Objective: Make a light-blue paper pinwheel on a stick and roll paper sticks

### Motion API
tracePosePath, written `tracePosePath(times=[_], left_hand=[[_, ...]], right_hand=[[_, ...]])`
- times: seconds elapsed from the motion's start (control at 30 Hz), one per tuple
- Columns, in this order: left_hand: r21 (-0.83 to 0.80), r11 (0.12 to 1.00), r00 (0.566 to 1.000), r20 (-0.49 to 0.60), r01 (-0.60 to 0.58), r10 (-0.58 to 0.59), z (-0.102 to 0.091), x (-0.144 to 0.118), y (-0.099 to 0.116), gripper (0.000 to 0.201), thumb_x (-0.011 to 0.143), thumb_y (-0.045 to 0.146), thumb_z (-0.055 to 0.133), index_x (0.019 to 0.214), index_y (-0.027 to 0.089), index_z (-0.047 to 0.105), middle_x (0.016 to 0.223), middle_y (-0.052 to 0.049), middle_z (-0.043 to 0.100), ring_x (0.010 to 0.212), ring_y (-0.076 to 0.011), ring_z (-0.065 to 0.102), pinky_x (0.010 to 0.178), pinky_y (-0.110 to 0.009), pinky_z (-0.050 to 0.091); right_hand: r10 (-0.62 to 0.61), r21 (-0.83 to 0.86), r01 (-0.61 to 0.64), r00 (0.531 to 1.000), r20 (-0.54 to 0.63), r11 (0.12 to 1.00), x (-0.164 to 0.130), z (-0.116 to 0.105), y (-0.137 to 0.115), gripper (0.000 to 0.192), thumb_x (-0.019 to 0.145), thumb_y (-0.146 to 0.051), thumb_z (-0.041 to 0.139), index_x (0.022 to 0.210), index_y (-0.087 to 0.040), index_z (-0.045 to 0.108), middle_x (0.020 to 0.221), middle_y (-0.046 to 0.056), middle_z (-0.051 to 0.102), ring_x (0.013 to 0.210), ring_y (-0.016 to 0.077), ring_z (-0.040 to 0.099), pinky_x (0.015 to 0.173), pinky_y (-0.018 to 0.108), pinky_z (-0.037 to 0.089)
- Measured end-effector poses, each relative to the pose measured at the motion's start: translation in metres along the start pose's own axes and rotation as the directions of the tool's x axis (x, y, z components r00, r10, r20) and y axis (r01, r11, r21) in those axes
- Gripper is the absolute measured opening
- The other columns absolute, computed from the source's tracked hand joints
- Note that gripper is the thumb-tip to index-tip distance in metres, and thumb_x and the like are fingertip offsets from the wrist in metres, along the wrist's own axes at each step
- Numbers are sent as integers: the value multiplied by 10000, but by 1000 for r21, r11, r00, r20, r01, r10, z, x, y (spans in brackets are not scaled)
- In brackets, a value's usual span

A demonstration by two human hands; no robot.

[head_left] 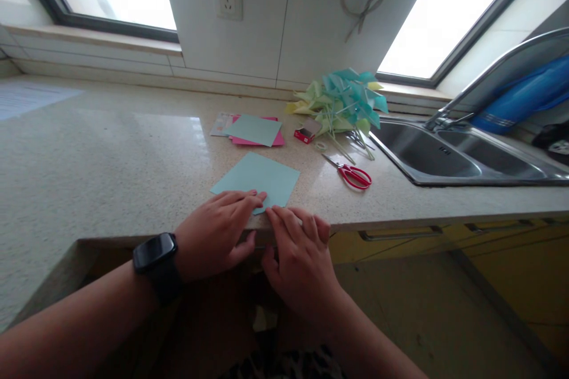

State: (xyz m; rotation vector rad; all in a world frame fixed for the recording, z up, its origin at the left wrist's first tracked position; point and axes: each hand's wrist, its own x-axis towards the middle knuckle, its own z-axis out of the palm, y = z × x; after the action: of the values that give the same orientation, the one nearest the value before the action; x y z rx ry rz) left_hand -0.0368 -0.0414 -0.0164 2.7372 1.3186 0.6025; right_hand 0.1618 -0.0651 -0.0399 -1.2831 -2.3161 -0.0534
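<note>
along the near edge of the table (111, 172), the left hand (216, 238) is resting fingertips on a pale blue sheet (262, 170), thumb apart from fingers; behind the sheet, pink and blue papers (258, 129) are lying stacked. the right hand (303, 257), thumb likewise apart, is touching the sheet's near corner. farther right, red-handled scissors (344, 172) are lying near paper pinwheels (351, 95).
</note>
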Motion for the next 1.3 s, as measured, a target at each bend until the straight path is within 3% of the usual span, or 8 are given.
tracePosePath(times=[0.17,0.7,1.13,1.3], left_hand=[[-33,999,1000,-10,16,-16,-1,1,-1,518,856,208,611,1336,114,439,1306,-185,660,1209,-317,616,1024,-490,507],[-48,999,1000,-2,25,-25,-1,-1,-2,534,841,217,634,1337,110,465,1329,-177,634,1244,-316,582,1074,-488,469],[-65,998,1000,-18,23,-24,0,-1,-3,575,825,213,659,1351,112,447,1313,-178,641,1230,-314,594,1065,-479,474],[-61,998,999,-21,26,-27,1,-1,-2,564,833,209,649,1353,106,455,1330,-184,635,1239,-323,592,1066,-494,475]], right_hand=[[8,-27,-7,999,53,1000,2,-2,0,557,891,-277,594,1431,-173,506,1413,51,582,1256,285,434,1060,483,275],[28,-47,-22,990,135,999,11,-3,-1,730,814,-365,633,1494,-197,426,1427,88,519,1242,339,385,1030,527,275],[3,1,-3,987,159,1000,16,-8,0,681,864,-336,598,1492,-146,414,1395,83,565,1240,336,390,1051,517,280],[-21,12,19,989,146,1000,13,-10,3,579,881,-309,583,1426,-136,489,1430,79,558,1259,322,387,1081,505,263]])
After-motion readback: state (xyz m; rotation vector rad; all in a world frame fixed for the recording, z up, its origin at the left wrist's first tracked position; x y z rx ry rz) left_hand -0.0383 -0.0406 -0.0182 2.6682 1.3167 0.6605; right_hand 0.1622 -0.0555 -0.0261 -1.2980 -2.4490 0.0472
